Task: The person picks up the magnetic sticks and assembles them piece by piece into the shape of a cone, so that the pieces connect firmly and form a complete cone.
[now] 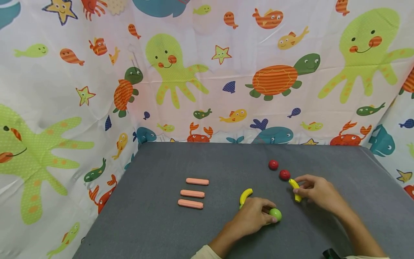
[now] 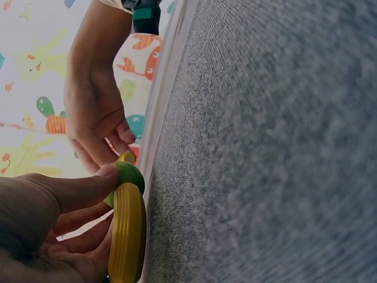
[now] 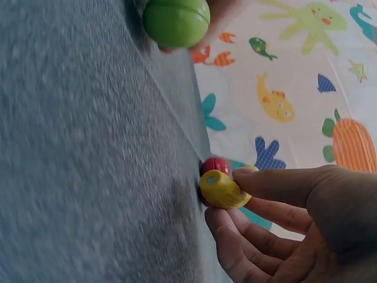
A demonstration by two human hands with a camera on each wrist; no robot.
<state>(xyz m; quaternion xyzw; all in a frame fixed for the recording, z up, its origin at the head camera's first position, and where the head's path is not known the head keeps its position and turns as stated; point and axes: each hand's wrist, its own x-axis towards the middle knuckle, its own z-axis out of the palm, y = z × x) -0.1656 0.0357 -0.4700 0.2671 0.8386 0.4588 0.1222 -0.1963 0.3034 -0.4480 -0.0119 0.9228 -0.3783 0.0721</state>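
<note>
Bananas point(image 1: 245, 196) two, balls point(image 1: 273, 164) two, bars point(image 1: 197, 181) three.

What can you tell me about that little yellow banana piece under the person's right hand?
The short yellow toy banana piece looks like painted wood or plastic, smooth, with a flat cut end bearing a small pale dot. It lies on the grey felt-like tabletop, pinched by the right hand, close beside a red ball.

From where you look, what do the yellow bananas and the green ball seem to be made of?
The yellow bananas look like painted wood or hard plastic: smooth, glossy, one with a flat cut end. The green ball looks likewise, shiny with a groove. The table cover seems felt-like fabric.
</note>
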